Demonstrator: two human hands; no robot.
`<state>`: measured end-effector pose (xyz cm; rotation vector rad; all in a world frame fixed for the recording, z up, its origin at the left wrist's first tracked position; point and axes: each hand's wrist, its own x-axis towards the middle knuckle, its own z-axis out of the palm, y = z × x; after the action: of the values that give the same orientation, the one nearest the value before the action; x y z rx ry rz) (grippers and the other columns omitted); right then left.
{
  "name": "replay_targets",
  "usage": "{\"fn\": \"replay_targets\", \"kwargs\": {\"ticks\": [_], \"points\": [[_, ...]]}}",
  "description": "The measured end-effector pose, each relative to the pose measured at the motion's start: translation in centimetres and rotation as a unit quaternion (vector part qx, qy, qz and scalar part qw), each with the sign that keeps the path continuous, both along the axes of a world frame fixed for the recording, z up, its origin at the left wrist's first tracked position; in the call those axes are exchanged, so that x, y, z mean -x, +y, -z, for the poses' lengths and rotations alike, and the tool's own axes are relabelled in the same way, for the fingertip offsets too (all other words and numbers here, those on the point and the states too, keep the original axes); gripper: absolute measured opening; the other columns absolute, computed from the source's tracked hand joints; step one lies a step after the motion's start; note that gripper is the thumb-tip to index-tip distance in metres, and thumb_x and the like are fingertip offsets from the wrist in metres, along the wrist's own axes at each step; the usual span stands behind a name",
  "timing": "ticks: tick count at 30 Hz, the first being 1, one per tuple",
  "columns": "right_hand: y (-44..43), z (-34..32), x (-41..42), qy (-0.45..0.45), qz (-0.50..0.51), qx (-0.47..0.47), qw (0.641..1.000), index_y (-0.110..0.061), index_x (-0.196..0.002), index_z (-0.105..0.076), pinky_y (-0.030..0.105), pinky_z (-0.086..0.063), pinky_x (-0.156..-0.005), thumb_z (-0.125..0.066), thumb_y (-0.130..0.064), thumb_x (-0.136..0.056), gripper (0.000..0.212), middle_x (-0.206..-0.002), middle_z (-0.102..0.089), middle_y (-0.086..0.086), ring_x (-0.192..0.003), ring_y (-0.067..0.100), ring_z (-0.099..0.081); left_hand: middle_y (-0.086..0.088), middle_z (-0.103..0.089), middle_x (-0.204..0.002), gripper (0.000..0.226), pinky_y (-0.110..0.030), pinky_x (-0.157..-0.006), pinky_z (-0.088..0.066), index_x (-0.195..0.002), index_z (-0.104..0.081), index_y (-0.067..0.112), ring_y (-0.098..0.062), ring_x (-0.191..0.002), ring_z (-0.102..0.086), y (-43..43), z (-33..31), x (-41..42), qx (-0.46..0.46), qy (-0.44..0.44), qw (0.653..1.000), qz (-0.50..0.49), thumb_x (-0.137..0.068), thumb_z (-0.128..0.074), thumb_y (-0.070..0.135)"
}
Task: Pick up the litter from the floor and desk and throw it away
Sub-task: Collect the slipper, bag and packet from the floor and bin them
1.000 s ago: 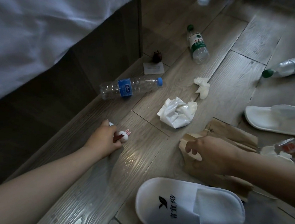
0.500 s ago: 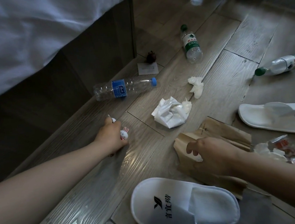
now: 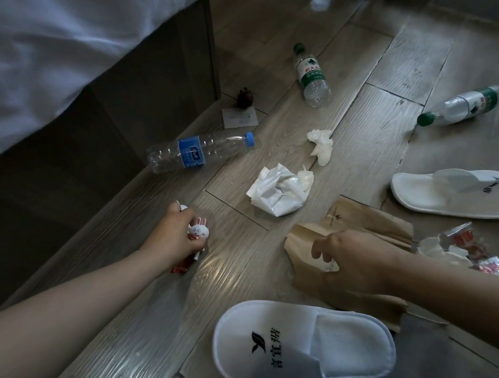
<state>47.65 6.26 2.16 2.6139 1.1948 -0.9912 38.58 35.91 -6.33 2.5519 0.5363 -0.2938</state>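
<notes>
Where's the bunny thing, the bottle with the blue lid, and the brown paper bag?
bunny wrapper (image 3: pixel 199 230): head view, on its white face.
blue-capped bottle (image 3: pixel 192 155): head view, on its blue label.
brown paper bag (image 3: pixel 366 224): head view, on its creased upper side.

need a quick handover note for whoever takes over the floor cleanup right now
Left hand: shut on rabbit-print candy wrappers.
Right hand: gripping the mouth of the brown paper bag on the floor.
Done: nothing visibly binned yet.
Left on the floor: blue-cap bottle, two green-cap bottles, crumpled white wrapper, tissue, small card, dark scrap, red-and-clear wrappers.
</notes>
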Motion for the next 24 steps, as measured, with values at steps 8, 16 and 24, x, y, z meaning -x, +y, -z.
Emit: {"fn": "replay_targets", "kwargs": {"ticks": [8,16,24], "points": [[-1.9,0.1,-0.3,-0.017,0.036,0.009,0.999,-0.026,-0.131,-0.049,0.027,-0.048,-0.084,-0.061,-0.036,-0.086,0.048,-0.124,-0.058,-0.005,-0.109,0.016,-0.056,0.0,-0.041,-0.108,0.028,-0.021,-0.066,-0.039,-0.096,-0.056,0.018,-0.015,-0.089,-0.049,-3.3,-4.3,-3.7,0.032,-0.084,0.995,0.049,-0.079,-0.073,0.031],[-6.5,1.0,-1.4,-0.03,0.13,0.017,0.991,-0.024,-0.14,-0.036,0.031,-0.047,-0.094,-0.067,-0.057,-0.077,0.077,-0.135,-0.043,0.002,-0.119,0.021,-0.048,-0.003,-0.043,-0.108,0.032,-0.04,-0.072,-0.052,-0.096,-0.053,0.017,-0.02,-0.084,-0.053,-8.1,-6.1,-10.1,-0.079,-0.088,0.97,0.215,-0.079,-0.067,0.04],[-9.6,2.9,-3.2,0.025,0.224,0.064,0.972,-0.029,-0.15,0.018,0.049,-0.01,-0.118,-0.076,-0.07,-0.056,0.139,-0.158,0.023,0.004,-0.145,0.035,0.017,-0.016,-0.04,-0.125,0.038,-0.031,-0.068,-0.039,-0.114,-0.054,0.01,-0.036,-0.093,-0.055,-10.8,-1.2,-12.9,-0.116,0.011,0.98,0.162,-0.084,-0.061,0.031]]}}
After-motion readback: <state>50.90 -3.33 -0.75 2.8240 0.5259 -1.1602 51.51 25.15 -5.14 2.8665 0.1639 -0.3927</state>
